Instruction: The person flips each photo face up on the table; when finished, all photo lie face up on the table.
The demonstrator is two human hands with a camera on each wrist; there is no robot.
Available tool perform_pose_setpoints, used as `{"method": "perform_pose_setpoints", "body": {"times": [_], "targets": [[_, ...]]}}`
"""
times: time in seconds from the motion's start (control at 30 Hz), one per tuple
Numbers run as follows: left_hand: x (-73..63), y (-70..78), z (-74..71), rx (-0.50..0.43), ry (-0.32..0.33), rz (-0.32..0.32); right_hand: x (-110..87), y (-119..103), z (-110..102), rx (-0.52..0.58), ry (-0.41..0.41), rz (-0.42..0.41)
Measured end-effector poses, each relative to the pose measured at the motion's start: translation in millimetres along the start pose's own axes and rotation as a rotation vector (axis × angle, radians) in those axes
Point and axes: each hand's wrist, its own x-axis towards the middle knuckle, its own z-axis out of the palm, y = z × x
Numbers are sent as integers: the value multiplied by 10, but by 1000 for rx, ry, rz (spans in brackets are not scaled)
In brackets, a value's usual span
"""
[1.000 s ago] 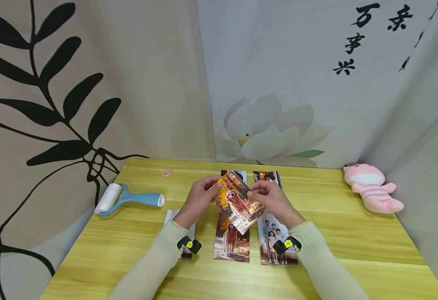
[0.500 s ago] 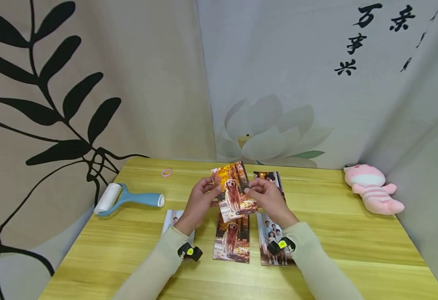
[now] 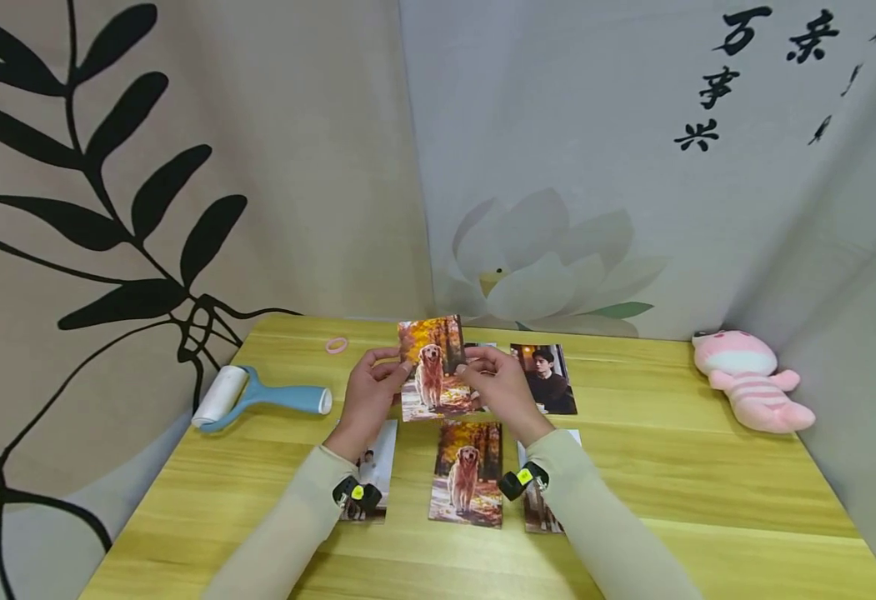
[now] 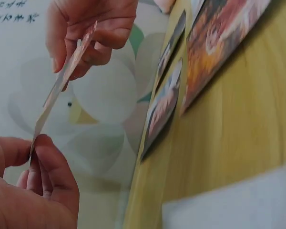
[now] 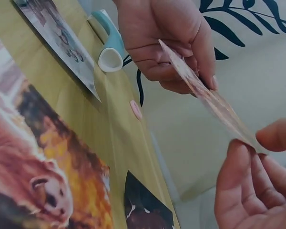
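Both hands hold up a photo of a golden dog among autumn leaves [image 3: 432, 367] over the far half of the table. My left hand [image 3: 370, 390] pinches its left edge between thumb and fingers, and my right hand [image 3: 503, 385] pinches the right edge. From the left wrist the photo [image 4: 62, 83] shows edge-on, as thin as a card. On the table below lies a matching dog photo [image 3: 465, 475]. A photo [image 3: 380, 467] is partly covered by my left wrist, another [image 3: 538, 508] by my right. Behind the held photo, one more [image 3: 480, 401] is mostly hidden.
A photo of a person in dark clothes [image 3: 546, 379] lies at the back right of the group. A blue-handled lint roller [image 3: 272, 398] is on the left, with a pink ring [image 3: 336, 344] behind it. A pink plush toy [image 3: 753, 383] lies by the right edge.
The held photo has turned from a slant to nearly straight and moved left and upward in the head view. Both hands moved left with it, uncovering the back right photo.
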Motion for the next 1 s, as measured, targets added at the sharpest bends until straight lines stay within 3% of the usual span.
{"method": "perform_pose_setpoints", "body": {"times": [0.13,0.37,0.5,0.7,1.0], "targets": [[67,2,-111,17,57,24,102,-39,132,11,8,-14],[212,-45,-297,92,137,-6,283,-17,325,-88,9,-1],[272,-71,-374,141,132,-29,389,53,411,-112,-4,19],[343,-125,-419,287,96,-71,521,167,493,-155,-4,56],[347,-171,-455,446,86,-103,612,287,602,-187,-49,137]]}}
